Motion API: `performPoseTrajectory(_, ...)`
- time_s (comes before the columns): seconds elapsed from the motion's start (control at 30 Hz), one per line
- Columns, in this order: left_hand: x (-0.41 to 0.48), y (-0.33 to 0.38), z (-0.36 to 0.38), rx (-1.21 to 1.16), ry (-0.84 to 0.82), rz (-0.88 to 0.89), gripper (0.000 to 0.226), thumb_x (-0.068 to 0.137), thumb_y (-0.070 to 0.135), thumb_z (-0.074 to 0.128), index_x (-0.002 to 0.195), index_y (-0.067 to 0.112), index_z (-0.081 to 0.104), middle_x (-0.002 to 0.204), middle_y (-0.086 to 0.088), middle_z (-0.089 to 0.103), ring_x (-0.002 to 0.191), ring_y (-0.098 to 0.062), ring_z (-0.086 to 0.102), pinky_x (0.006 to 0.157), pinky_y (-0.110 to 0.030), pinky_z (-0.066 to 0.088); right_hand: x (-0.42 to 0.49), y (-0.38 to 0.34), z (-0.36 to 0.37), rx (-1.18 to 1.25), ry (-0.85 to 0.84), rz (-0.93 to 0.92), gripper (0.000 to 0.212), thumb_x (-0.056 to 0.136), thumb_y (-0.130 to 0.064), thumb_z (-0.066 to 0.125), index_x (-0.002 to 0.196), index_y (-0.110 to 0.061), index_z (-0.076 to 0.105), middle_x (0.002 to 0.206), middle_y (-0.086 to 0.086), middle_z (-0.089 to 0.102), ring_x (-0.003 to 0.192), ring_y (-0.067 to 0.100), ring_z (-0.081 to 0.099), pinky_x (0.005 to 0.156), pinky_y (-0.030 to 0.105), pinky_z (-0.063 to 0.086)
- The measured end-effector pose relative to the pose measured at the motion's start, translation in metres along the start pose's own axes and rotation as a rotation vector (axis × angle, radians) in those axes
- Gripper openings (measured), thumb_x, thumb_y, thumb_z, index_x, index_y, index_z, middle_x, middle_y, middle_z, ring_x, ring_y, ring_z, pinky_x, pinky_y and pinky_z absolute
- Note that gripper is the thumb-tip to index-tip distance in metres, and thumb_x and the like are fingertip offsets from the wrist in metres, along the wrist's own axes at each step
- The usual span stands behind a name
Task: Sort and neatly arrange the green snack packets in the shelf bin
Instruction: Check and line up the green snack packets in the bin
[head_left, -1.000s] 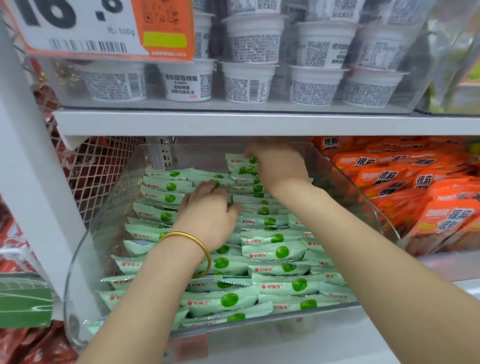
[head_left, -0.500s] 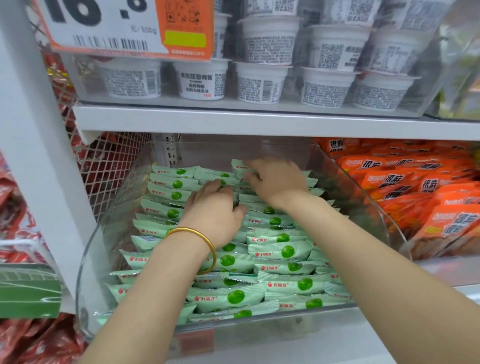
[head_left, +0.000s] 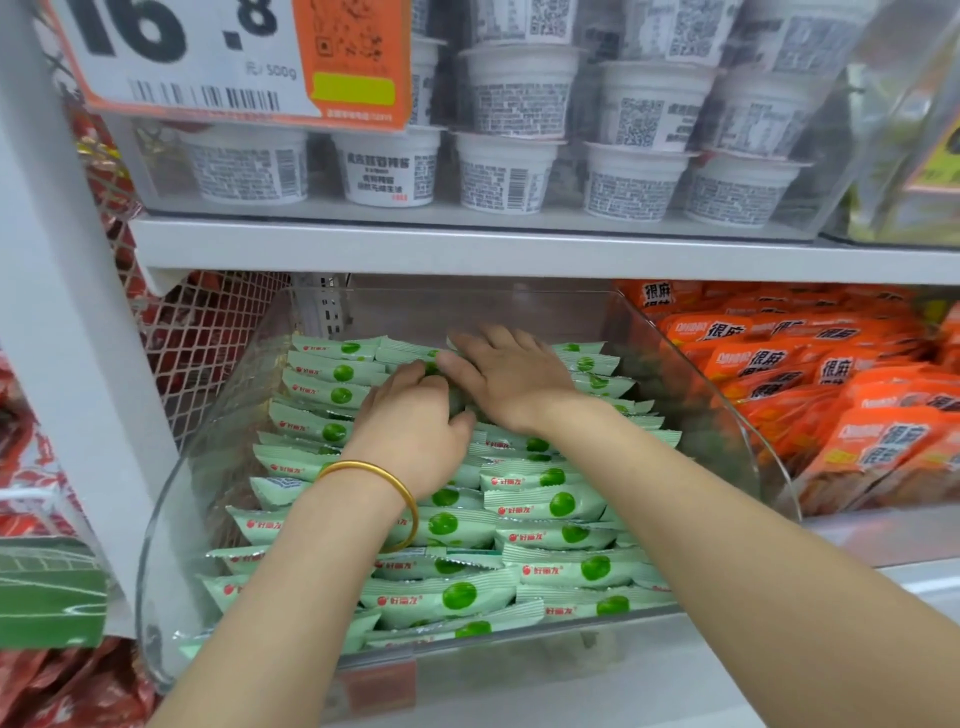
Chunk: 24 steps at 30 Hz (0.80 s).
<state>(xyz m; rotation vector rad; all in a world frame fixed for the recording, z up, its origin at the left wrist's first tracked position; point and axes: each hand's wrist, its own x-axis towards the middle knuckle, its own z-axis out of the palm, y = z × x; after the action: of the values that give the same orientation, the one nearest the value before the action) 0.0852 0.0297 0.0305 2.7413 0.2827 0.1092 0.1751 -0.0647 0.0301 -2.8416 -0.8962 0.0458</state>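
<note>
A clear plastic shelf bin (head_left: 730, 410) holds several pale green snack packets (head_left: 457, 597) with a green dot, lying in rough overlapping rows. Both my hands are deep in the bin over its middle rows. My left hand (head_left: 410, 431), with a gold bangle on the wrist, curls its fingers and thumb round green packets in the centre. My right hand (head_left: 511, 379) lies flat on the packets just behind it, fingers pointing left and touching the left hand's fingertips. The packets beneath both hands are hidden.
A white shelf (head_left: 519, 249) hangs low over the bin, carrying several white tubs (head_left: 509, 171) and a price sign (head_left: 208, 57). Orange snack packets (head_left: 831, 395) fill the bin to the right. A white upright (head_left: 67, 312) and wire mesh (head_left: 208, 332) stand at the left.
My right hand has drawn forward and left from the bin's back corner to meet the left hand. The left hand stayed on the middle packets. The camera has shifted slightly.
</note>
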Motion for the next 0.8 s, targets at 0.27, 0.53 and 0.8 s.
performPoseTrajectory(0.27,-0.003,0.001,-0.002,-0.002,0.009,-0.028,0.045,0.095,0.029,0.045,0.133,0.004,0.044,0.147,-0.014,0.031,0.135,-0.028,0.03,0.111,-0.032,0.024,-0.013,0.001,-0.016,0.123,-0.018,-0.015,0.056,0.097,-0.055,0.011,0.149,-0.033,0.016,0.158,-0.005,0.013,0.145,0.019,0.01,0.116,0.036,0.008)
performPoseTrajectory(0.53,-0.008,0.014,0.002,-0.004,0.016,0.008,0.046,0.097,0.029,0.042,0.134,0.004,0.043,0.153,-0.014,0.022,0.141,-0.026,0.021,0.115,-0.037,0.021,-0.069,0.04,-0.023,0.208,0.145,0.098,0.043,0.101,-0.033,0.029,0.136,-0.014,0.045,0.143,0.008,0.044,0.133,0.025,0.037,0.108,0.038,0.033)
performPoseTrajectory(0.8,-0.032,0.036,0.013,0.033,0.066,0.154,0.042,0.098,0.033,0.036,0.13,0.007,0.046,0.137,-0.011,0.042,0.128,-0.028,0.038,0.107,-0.042,0.031,-0.133,0.039,-0.038,0.235,0.278,-0.006,0.037,0.096,-0.013,0.048,0.131,-0.021,0.055,0.133,0.0,0.054,0.125,0.016,0.045,0.105,0.027,0.033)
